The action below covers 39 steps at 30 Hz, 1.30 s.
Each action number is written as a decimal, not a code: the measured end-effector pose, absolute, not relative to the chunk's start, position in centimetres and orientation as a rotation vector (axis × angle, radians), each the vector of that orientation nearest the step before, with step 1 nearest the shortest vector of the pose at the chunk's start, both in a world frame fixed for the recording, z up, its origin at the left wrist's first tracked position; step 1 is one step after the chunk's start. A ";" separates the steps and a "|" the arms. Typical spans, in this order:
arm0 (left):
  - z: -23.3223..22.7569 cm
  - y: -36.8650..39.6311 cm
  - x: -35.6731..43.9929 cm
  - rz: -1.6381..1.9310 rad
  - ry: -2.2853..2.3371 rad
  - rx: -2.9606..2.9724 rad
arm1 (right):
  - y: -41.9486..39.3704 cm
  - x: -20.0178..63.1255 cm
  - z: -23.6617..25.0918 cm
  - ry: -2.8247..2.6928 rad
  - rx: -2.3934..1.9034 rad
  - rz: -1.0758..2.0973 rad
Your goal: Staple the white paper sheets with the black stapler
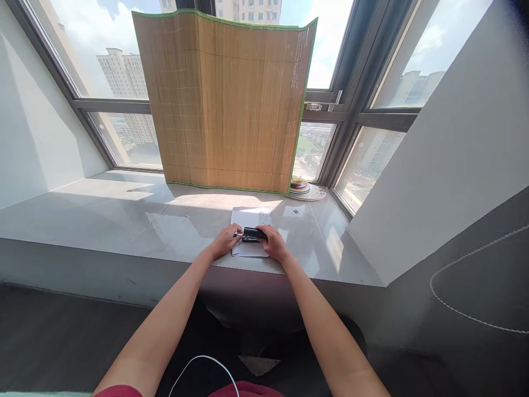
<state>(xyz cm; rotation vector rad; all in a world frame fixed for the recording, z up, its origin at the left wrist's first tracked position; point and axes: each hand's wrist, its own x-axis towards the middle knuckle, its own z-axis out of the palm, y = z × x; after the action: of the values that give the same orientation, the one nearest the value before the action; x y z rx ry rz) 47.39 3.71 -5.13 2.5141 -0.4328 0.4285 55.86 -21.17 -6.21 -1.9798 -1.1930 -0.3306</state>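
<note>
Grey stone made the big window ledge (pixel 124 220), and it was shiny in the sun. Tall windows (pixel 103 60) stood behind it, with high buildings and white clouds outside. White walls came in on both sides. A big bamboo mat (pixel 225 102) with a thin green edge stood up against the glass in the middle, bent a little like a screen. Its bottom edge sat on the ledge.

By the right end of the mat lay a small pile of flat plates (pixel 303 188). Two tiny dark bits (pixel 296 211) lay on the ledge, a little in front of the plates.

Near the front edge of the ledge lay some white paper (pixel 252 218). Part of it had small dark print on it. Both bare arms reached out to it from below.

On the paper sat a small black stapler (pixel 253 235). It lay right between the two hands. The right hand (pixel 273 244) was curled around the stapler's right end and held it. The left hand (pixel 225 240) rested on the left side of the paper, with its fingers bent and its fingertips touching the stapler's left end. The hands were close together, with only the stapler between them.

Down below, the floor was dark, and a thin white cord (pixel 204 366) looped near the person's lap.
</note>
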 end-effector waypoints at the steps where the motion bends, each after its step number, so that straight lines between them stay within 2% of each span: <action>1: -5.2 3.7 47.4 0.434 -0.435 2.511 | -21.2 55.9 -6.3 -1.193 -1.981 -0.332; 12: -5.1 3.7 47.4 0.432 -0.415 2.525 | -21.2 55.8 -6.1 -1.169 -1.980 -0.327; 23: -4.7 3.5 46.9 0.515 -0.351 2.544 | -21.5 56.3 -6.0 -0.909 -1.771 -0.231; 32: -4.8 3.6 46.3 0.792 -0.435 2.287 | -22.1 56.2 -5.5 -0.759 -1.621 -0.153; 39: -3.4 3.2 45.3 0.661 -0.447 2.096 | -23.1 55.6 -4.5 -0.741 -1.516 -0.121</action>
<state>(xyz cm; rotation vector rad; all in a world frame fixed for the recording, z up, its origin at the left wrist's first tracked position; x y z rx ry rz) 45.28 3.15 -3.44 2.0960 -0.4468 0.6613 55.57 -23.07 -4.47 -1.5163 -0.7415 -0.1211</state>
